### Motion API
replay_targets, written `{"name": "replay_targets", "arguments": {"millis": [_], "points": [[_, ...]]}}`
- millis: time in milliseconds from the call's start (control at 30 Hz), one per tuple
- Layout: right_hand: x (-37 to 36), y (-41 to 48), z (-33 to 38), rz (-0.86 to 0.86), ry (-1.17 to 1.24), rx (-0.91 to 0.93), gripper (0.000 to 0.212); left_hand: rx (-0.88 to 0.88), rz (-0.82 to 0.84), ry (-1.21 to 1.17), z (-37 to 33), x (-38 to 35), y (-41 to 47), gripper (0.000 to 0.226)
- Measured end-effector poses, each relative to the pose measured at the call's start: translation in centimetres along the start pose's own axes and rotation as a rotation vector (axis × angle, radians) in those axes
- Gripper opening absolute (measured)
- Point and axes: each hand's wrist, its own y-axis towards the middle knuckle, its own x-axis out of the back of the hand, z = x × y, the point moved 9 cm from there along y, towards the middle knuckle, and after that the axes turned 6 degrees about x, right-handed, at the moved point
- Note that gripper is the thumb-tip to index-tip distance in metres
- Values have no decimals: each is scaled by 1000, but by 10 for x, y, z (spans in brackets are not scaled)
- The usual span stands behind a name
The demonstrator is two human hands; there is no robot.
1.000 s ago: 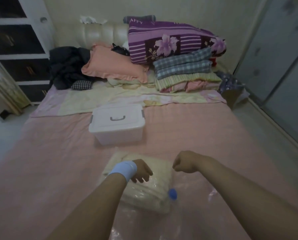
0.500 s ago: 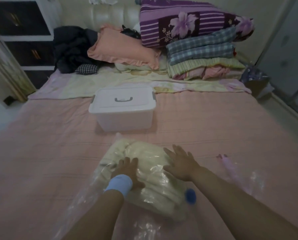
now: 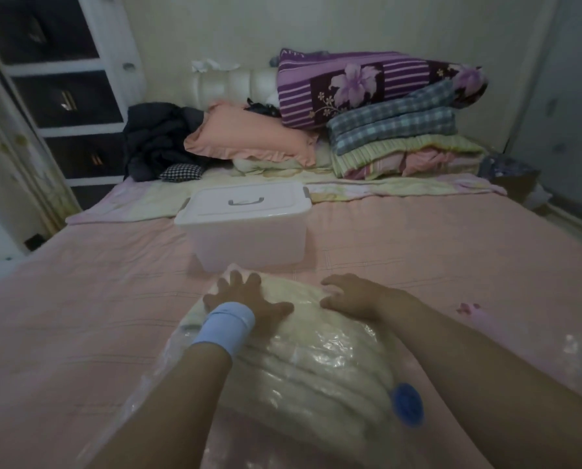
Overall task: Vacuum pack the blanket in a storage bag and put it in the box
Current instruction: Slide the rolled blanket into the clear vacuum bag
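The left edge of the bed (image 3: 63, 299) falls away at nine o'clock to a strip of pale floor, with a white-framed cabinet (image 3: 63, 96) standing at ten. Between that edge and the bundle there is a wide stretch of pink sheet. The clear storage bag (image 3: 147, 380) lies slack round the cream blanket (image 3: 316, 360), low in the middle of the bed. The left hand (image 3: 245, 299), a blue wristband (image 3: 227, 324) behind it, presses flat on the blanket with its fingers spread and relaxed. At twelve o'clock, just beyond the fingertips, sits the white box (image 3: 249, 238), its lid on. The right hand (image 3: 354, 299) rests palm down beside the left, fingers loosely bent, gripping nothing. The bag's blue valve (image 3: 407, 408) sits at five o'clock. More bare sheet runs right to the bed's edge at three. Folded bedding (image 3: 394, 123) is piled against the headboard at one.
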Motion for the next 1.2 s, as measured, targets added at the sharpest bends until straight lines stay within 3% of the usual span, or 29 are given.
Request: {"name": "replay_targets", "arguments": {"millis": [100,267,400,500,567,667,733,800,867,900,933,1000,1067,1200], "points": [[-19,-7,-5,57,36,-6,70,-45,-65,0,-1,-20,-6,103],[-24,-39,3,-31,62,-14,67,-66,-141,53,-4,-17,-29,97],[-27,-76,-11,-115,18,-82,76,-6,-335,-15,-4,3,-88,85],[-28,-110,-31,-152,22,-207,88,-58,-208,-101,-10,-3,-120,94],[-29,-138,-45,-204,55,-312,77,-131,-35,-161,-18,-17,-138,104],[-33,-187,-59,-224,77,-455,73,-348,205,-248,-43,-43,-165,93],[-32,-222,-61,-205,122,-556,80,-414,208,-275,-49,-52,-168,85],[-26,-240,-66,-194,24,-624,96,-420,55,-249,-50,-46,-166,82],[-9,-248,-56,-336,-185,-554,96,-461,-81,-186,-58,-34,-176,74],[-10,-244,-46,-382,-207,-433,89,-496,-61,-169,-64,-35,-179,75],[-19,-238,-30,-352,-188,-270,87,-519,20,-142,-69,-41,-183,83],[-53,-233,-6,-142,-148,-54,109,-542,214,18,-73,-65,-194,111],[-77,-235,-11,-75,-175,-66,132,-548,244,145,-74,-85,-195,130],[-75,-226,-35,-298,-181,-91,131,-595,145,98,-99,-104,-176,142]]}}
